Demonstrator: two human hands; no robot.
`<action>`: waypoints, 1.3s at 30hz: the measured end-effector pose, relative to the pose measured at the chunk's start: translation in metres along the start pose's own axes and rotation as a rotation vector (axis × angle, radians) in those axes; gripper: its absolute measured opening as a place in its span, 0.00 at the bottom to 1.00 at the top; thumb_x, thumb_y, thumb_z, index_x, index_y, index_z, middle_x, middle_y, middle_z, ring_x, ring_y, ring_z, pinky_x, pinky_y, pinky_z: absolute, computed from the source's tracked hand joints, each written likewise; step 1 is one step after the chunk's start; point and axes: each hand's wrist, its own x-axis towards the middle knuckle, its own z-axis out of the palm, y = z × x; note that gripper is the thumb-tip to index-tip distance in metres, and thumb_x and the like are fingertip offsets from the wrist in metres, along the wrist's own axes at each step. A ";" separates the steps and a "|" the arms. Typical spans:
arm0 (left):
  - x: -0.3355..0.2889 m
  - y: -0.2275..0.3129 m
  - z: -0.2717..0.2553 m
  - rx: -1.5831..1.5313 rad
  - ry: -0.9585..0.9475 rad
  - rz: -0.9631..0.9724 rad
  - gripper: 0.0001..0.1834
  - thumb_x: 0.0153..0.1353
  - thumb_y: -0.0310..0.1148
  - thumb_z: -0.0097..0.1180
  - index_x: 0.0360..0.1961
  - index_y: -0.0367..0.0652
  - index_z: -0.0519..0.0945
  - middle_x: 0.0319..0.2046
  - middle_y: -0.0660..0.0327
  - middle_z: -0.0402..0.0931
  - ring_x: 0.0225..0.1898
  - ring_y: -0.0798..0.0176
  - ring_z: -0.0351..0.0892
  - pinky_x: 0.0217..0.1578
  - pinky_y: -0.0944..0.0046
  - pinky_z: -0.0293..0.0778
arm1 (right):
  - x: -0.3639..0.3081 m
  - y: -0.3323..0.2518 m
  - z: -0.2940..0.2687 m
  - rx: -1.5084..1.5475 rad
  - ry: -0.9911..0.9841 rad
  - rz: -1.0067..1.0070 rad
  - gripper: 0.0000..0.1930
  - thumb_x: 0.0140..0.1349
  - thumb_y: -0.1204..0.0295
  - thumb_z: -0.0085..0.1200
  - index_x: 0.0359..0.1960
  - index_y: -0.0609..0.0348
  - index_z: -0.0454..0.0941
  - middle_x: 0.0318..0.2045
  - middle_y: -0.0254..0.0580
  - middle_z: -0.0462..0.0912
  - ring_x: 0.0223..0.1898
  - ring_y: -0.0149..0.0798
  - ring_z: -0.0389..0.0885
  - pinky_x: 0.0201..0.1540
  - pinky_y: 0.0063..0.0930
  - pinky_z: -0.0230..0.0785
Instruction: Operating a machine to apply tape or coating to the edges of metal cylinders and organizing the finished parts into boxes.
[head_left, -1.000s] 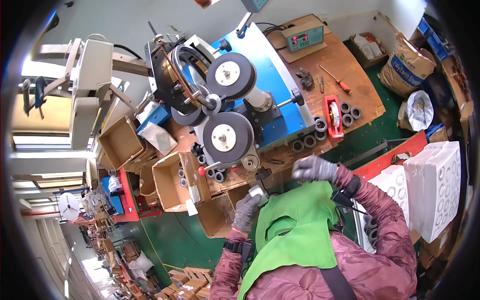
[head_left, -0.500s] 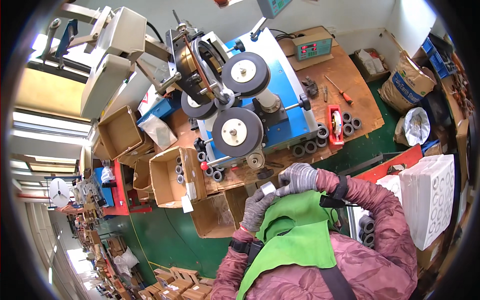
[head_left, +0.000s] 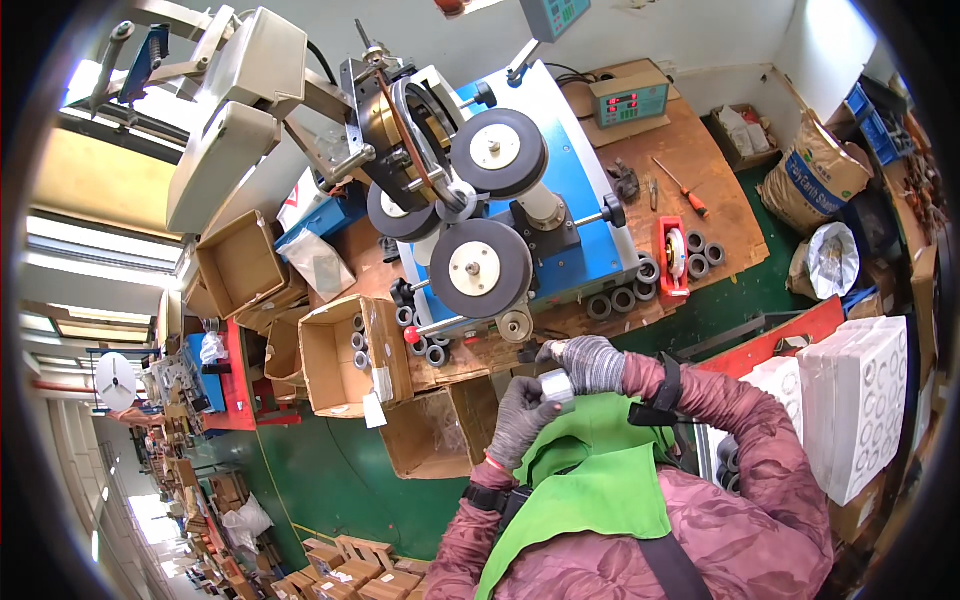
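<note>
Just in front of my chest, below the machine's front edge, my left hand (head_left: 522, 415), in a grey knit glove, is closed on a small white cylindrical piece (head_left: 557, 387). My gloved right hand (head_left: 592, 364) meets the piece from the right and slightly farther off, its fingers bent. Whether those fingers pinch a bit of material is hidden. A green apron (head_left: 580, 490) lies beneath both hands. Closest to them on the machine (head_left: 580, 210) are its black rollers (head_left: 480, 268) and a small metal wheel (head_left: 515, 325).
Dark grey rings (head_left: 622, 300) stand along the bench's front edge, beside a red tape dispenser (head_left: 672, 256). Cardboard boxes (head_left: 340, 350) sit left of my hands, one with rings inside. White foam trays (head_left: 850, 410) are stacked at right. A screwdriver (head_left: 690, 195) lies farther back.
Both hands have shifted slightly to the right, and the white piece with them. The piece now sits lower against the right hand and shows more of its side.
</note>
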 end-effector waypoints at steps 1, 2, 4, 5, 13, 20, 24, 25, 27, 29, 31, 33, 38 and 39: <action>0.003 0.003 0.003 -0.002 0.003 0.004 0.27 0.46 0.43 0.65 0.40 0.37 0.68 0.35 0.61 0.70 0.40 0.70 0.69 0.40 0.70 0.68 | 0.000 0.005 0.006 0.045 0.123 -0.075 0.26 0.39 0.66 0.63 0.43 0.54 0.71 0.35 0.48 0.76 0.37 0.46 0.77 0.41 0.34 0.68; 0.008 0.007 0.008 0.012 0.003 0.024 0.28 0.46 0.43 0.64 0.41 0.37 0.67 0.37 0.61 0.69 0.41 0.70 0.69 0.42 0.70 0.67 | 0.001 0.009 0.010 0.042 0.122 -0.078 0.26 0.39 0.66 0.63 0.43 0.54 0.71 0.35 0.48 0.76 0.37 0.46 0.77 0.41 0.34 0.68; 0.015 0.020 0.013 0.027 0.003 0.045 0.29 0.46 0.43 0.64 0.43 0.37 0.66 0.39 0.60 0.69 0.42 0.70 0.68 0.44 0.70 0.67 | 0.004 0.018 0.016 0.173 0.312 -0.069 0.22 0.41 0.63 0.62 0.40 0.53 0.74 0.34 0.45 0.76 0.38 0.47 0.76 0.41 0.36 0.68; 0.016 0.029 0.013 -0.045 -0.040 0.015 0.27 0.48 0.42 0.63 0.42 0.37 0.67 0.41 0.60 0.69 0.42 0.69 0.69 0.45 0.69 0.67 | 0.008 0.021 0.018 0.243 0.342 -0.042 0.21 0.39 0.64 0.63 0.39 0.51 0.75 0.34 0.44 0.76 0.37 0.46 0.76 0.41 0.35 0.68; 0.022 0.022 -0.004 -0.082 0.021 -0.010 0.09 0.52 0.30 0.58 0.31 0.38 0.72 0.39 0.61 0.72 0.33 0.72 0.69 0.36 0.72 0.67 | -0.005 0.023 0.003 0.131 0.377 -0.078 0.15 0.40 0.65 0.60 0.34 0.48 0.76 0.30 0.41 0.77 0.34 0.46 0.77 0.37 0.36 0.69; 0.026 0.010 0.025 0.363 0.117 0.004 0.18 0.47 0.31 0.62 0.37 0.38 0.70 0.28 0.65 0.68 0.29 0.73 0.67 0.33 0.72 0.67 | -0.002 0.017 0.013 -0.220 0.369 0.121 0.15 0.41 0.66 0.59 0.31 0.56 0.73 0.28 0.47 0.75 0.30 0.49 0.77 0.33 0.40 0.69; 0.023 0.015 0.027 0.623 -0.046 0.433 0.17 0.44 0.30 0.64 0.37 0.39 0.76 0.49 0.55 0.64 0.49 0.60 0.67 0.47 0.67 0.67 | -0.001 0.030 0.017 -0.113 0.444 0.170 0.16 0.40 0.64 0.59 0.31 0.56 0.74 0.28 0.49 0.76 0.30 0.50 0.77 0.33 0.41 0.69; 0.019 0.022 0.025 0.546 -0.095 0.368 0.16 0.44 0.29 0.63 0.36 0.40 0.78 0.55 0.53 0.58 0.56 0.54 0.60 0.52 0.64 0.62 | -0.001 0.035 0.020 -0.031 0.445 0.186 0.16 0.41 0.64 0.59 0.32 0.57 0.74 0.28 0.49 0.77 0.31 0.50 0.77 0.34 0.40 0.69; 0.014 0.025 0.022 0.380 -0.039 0.332 0.15 0.44 0.29 0.63 0.36 0.40 0.78 0.54 0.53 0.59 0.56 0.54 0.60 0.53 0.63 0.62 | -0.002 0.043 0.023 0.053 0.451 0.210 0.16 0.41 0.65 0.59 0.32 0.57 0.75 0.28 0.50 0.78 0.32 0.50 0.77 0.35 0.39 0.69; 0.015 0.015 0.010 0.265 0.052 0.304 0.20 0.45 0.30 0.63 0.41 0.39 0.75 0.53 0.54 0.60 0.53 0.57 0.64 0.51 0.63 0.64 | -0.004 0.046 0.024 0.203 0.412 0.198 0.17 0.41 0.66 0.57 0.34 0.58 0.75 0.29 0.51 0.78 0.33 0.50 0.77 0.37 0.38 0.70; 0.020 -0.001 0.011 0.210 0.034 0.217 0.23 0.45 0.30 0.64 0.44 0.39 0.72 0.53 0.54 0.60 0.52 0.59 0.65 0.50 0.64 0.65 | -0.007 0.052 0.031 0.271 0.422 0.189 0.18 0.40 0.66 0.57 0.35 0.58 0.75 0.29 0.51 0.78 0.34 0.50 0.77 0.37 0.38 0.70; 0.026 -0.011 0.023 0.138 0.010 0.090 0.30 0.45 0.32 0.64 0.49 0.38 0.66 0.49 0.57 0.64 0.48 0.63 0.67 0.47 0.64 0.67 | -0.008 0.060 0.044 0.367 0.427 0.164 0.19 0.40 0.67 0.57 0.37 0.59 0.75 0.31 0.51 0.79 0.35 0.50 0.77 0.38 0.37 0.70; 0.028 -0.001 0.032 -0.094 0.139 -0.135 0.21 0.47 0.31 0.61 0.42 0.36 0.71 0.33 0.62 0.74 0.32 0.70 0.72 0.36 0.70 0.69 | -0.035 0.044 0.022 0.747 0.185 0.167 0.22 0.51 0.64 0.55 0.47 0.60 0.70 0.31 0.46 0.79 0.29 0.37 0.79 0.31 0.30 0.72; 0.031 -0.007 0.026 -0.001 0.130 -0.098 0.21 0.47 0.32 0.61 0.42 0.36 0.72 0.34 0.62 0.74 0.32 0.70 0.72 0.36 0.70 0.69 | -0.043 0.063 0.026 0.870 0.115 0.179 0.24 0.54 0.63 0.54 0.51 0.60 0.67 0.32 0.43 0.77 0.30 0.30 0.77 0.29 0.25 0.72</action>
